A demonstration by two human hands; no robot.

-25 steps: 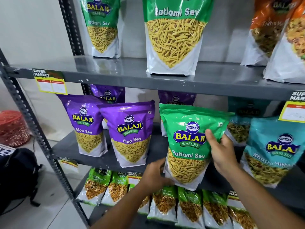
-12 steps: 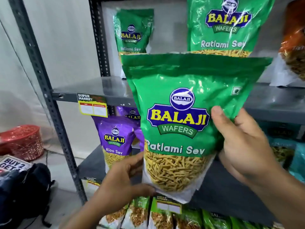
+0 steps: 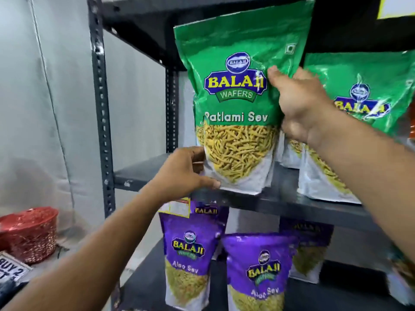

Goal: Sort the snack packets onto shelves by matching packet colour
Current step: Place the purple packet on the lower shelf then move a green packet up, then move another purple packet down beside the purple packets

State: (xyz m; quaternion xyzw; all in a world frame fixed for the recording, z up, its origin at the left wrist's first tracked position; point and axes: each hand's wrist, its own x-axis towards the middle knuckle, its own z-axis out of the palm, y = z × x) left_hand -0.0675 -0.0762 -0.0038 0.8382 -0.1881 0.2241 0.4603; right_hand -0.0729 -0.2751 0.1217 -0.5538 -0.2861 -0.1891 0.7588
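Note:
A green Ratlami Sev packet (image 3: 233,90) stands upright at the front left of the upper grey shelf (image 3: 280,203), its white base touching the shelf's front edge. My left hand (image 3: 186,173) pinches its lower left corner. My right hand (image 3: 298,106) grips its right side at mid height. Another green packet (image 3: 363,104) stands on the same shelf to the right, and a further green one is mostly hidden behind the held packet. Purple Aloo Sev packets (image 3: 190,261) (image 3: 260,272) stand on the shelf below.
The rack's perforated dark upright (image 3: 101,108) runs down the left. Another shelf's underside (image 3: 139,23) hangs close above the packet's top. On the floor at left sit a red mesh basket (image 3: 29,234) and a sign card (image 3: 12,270). A price label (image 3: 177,206) hangs on the shelf edge.
Both hands carried the green packet up from the purple middle shelf and to the left, and its base now rests on the upper shelf with the other green packets. The view has tilted upward.

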